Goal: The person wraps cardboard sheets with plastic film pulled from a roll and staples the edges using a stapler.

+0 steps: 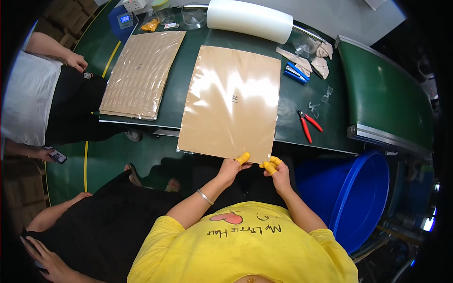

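A large brown cardboard sheet in clear plastic wrap, marked "#1", lies partly on the green table and juts over its front edge. My left hand grips its near edge, with a yellow finger cot on the thumb lying on top. At the near right corner, my right hand pinches the edge of the wrap; yellow cots cover its thumb and a finger. The undersides of both grips are hidden. Light glares across the plastic.
A stack of wrapped cardboard sheets lies left. Behind is a plastic film roll. Red-handled cutters and a blue stapler lie right, near a conveyor and blue bin. Other people are at left, one holding a phone.
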Action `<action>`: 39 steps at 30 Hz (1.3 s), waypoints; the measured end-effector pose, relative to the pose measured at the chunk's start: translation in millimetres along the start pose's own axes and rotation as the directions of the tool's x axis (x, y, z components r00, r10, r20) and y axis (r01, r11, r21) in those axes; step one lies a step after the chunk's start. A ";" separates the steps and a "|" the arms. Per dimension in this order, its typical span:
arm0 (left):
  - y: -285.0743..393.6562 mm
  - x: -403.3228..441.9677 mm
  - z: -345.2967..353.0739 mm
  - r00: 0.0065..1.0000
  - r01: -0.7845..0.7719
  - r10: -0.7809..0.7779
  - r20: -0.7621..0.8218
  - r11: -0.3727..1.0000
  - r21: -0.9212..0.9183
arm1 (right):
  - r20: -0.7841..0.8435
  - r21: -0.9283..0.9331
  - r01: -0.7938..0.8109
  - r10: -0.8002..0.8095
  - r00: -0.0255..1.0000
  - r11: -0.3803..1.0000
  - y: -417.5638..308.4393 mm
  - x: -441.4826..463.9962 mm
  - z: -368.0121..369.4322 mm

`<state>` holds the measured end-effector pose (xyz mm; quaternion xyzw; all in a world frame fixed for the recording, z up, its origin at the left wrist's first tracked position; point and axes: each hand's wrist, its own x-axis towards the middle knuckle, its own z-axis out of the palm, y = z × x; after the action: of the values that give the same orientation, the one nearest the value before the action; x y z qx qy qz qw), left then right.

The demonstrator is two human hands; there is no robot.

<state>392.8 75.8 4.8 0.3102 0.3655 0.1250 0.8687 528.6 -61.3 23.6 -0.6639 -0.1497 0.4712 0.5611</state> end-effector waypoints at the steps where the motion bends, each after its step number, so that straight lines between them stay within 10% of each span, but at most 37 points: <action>1: 1.2 -0.4 0.3 1.000 0.005 -0.005 0.002 1.000 0.001 | -0.001 -0.011 -0.001 0.001 1.000 1.000 -0.3 -0.2 -0.1; 11: -10.1 16.4 -9.1 0.999 -0.020 0.020 0.041 1.000 -0.007 | 0.092 -0.199 0.021 -0.003 0.996 0.980 -3.9 12.1 -5.2; 39: -37.7 26.4 -23.5 0.988 -0.098 0.104 0.110 0.993 -0.059 | 0.107 0.014 -0.015 0.014 0.994 1.000 20.1 3.2 -14.0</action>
<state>394.2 68.7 -46.3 0.3115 0.2963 0.1609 0.8884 534.7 -73.9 3.3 -0.6346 -0.1714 0.5113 0.5536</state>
